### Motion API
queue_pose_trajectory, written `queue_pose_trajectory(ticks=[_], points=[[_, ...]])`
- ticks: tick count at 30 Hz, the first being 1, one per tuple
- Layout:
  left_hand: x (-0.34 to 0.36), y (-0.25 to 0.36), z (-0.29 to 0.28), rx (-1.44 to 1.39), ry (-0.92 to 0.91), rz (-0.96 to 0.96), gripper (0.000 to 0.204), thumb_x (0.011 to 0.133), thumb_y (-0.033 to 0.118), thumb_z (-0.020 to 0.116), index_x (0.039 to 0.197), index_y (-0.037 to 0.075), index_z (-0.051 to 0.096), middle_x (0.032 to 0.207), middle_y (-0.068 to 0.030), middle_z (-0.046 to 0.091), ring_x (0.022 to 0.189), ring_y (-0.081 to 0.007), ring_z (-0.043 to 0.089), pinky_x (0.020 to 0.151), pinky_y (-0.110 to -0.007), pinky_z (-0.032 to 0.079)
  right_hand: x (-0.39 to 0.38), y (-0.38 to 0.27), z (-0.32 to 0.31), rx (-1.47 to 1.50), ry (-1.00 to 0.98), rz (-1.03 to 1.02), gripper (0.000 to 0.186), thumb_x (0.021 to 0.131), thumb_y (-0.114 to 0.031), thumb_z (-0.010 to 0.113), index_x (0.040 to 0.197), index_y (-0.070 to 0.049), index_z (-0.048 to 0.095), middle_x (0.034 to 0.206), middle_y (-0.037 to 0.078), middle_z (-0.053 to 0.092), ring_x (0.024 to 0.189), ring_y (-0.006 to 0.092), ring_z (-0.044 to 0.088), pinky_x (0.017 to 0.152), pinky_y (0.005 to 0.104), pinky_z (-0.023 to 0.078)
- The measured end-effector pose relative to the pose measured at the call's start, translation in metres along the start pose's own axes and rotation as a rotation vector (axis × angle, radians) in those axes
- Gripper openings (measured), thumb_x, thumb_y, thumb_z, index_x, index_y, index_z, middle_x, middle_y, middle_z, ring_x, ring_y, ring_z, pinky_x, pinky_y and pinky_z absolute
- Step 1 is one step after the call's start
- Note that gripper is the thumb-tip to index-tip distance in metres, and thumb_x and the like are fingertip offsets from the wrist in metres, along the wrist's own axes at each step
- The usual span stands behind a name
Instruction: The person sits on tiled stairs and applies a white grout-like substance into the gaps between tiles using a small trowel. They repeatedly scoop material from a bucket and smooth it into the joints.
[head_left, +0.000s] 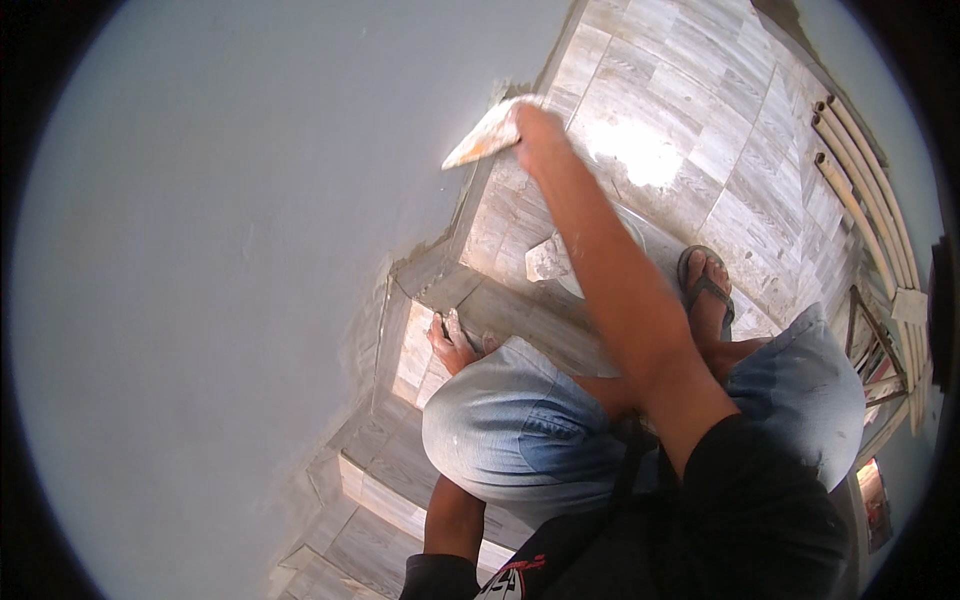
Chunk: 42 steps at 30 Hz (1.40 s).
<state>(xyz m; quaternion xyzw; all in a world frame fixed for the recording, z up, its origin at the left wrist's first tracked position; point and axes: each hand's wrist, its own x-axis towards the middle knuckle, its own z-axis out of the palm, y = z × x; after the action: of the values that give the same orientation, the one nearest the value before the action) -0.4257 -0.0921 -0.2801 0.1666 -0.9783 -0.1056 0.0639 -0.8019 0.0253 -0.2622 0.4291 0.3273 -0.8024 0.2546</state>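
My right hand [540,138] grips a flat, plaster-smeared white hand tool [490,132], triangular as seen here with an orange patch. Its blade lies against the grey wall [220,220] just above the tiled edge, and its handle is hidden by my fingers. Lower down, my left hand [452,345] rests on the edge of a tiled stair step [415,350], fingers apart and whitened at the tips. My left knee hides part of that hand. Beneath my right forearm, a whitish scraper-like piece [547,258] lies at a pale bucket [625,225], mostly covered by the arm.
Wood-patterned tiled stairs [385,440] descend along the wall at lower left. A tiled landing [670,110] spreads at upper right, with bright glare. Several long pale pipes [870,190] lean at the right, near a metal frame [880,340]. My sandalled foot [708,290] stands beside the bucket.
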Motion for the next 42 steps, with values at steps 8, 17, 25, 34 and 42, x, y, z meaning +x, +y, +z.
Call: queue_pose_trajectory(ticks=[8,17,25,34,42], points=[[0.001,0.002,0.002,-0.089,0.043,-0.092,0.079,0.066,0.044,0.070,0.128,0.001,0.047,0.123,-0.0334,0.042,0.105,-0.0500,0.045,0.090,-0.059,0.036,-0.024,-0.013,-0.023,-0.070,-0.112,-0.312,0.034,0.082,-0.005,0.055,0.112,0.012,0.052,0.097,0.016,0.061,0.088,0.0239,0.062,0.079,0.0343,0.051],[0.006,0.009,-0.002,0.033,0.062,0.058,0.078,0.063,0.034,0.074,0.128,0.001,0.046,0.122,-0.0337,0.042,0.104,-0.0491,0.045,0.090,-0.057,0.037,-0.022,0.104,-0.089,-0.201,-0.071,-0.292,0.024,0.086,-0.011,0.050,0.101,0.004,0.062,0.091,0.007,0.064,0.080,0.0147,0.059,0.073,0.0307,0.048],[0.006,0.006,-0.004,-0.014,0.027,0.051,0.079,0.061,0.033,0.074,0.129,0.002,0.046,0.122,-0.0344,0.043,0.104,-0.0495,0.046,0.091,-0.058,0.037,-0.009,0.087,-0.071,-0.209,-0.078,-0.259,0.032,0.087,-0.012,0.056,0.115,0.004,0.057,0.105,0.010,0.062,0.095,0.0181,0.057,0.085,0.0313,0.043],[0.004,0.008,-0.003,-0.015,0.036,0.023,0.081,0.062,0.037,0.073,0.129,0.001,0.046,0.123,-0.0356,0.042,0.107,-0.0510,0.044,0.094,-0.060,0.034,-0.009,0.082,-0.058,-0.259,-0.038,-0.302,0.028,0.089,-0.013,0.053,0.110,0.004,0.060,0.100,0.011,0.064,0.089,0.0178,0.058,0.079,0.0325,0.045],[0.004,0.007,-0.004,0.000,0.023,0.037,0.080,0.064,0.038,0.072,0.131,0.003,0.045,0.125,-0.0344,0.041,0.108,-0.0507,0.043,0.095,-0.061,0.033,-0.009,0.084,-0.059,-0.238,-0.055,-0.292,0.028,0.089,-0.013,0.053,0.109,0.004,0.060,0.101,0.011,0.064,0.088,0.0175,0.057,0.078,0.0323,0.045]])
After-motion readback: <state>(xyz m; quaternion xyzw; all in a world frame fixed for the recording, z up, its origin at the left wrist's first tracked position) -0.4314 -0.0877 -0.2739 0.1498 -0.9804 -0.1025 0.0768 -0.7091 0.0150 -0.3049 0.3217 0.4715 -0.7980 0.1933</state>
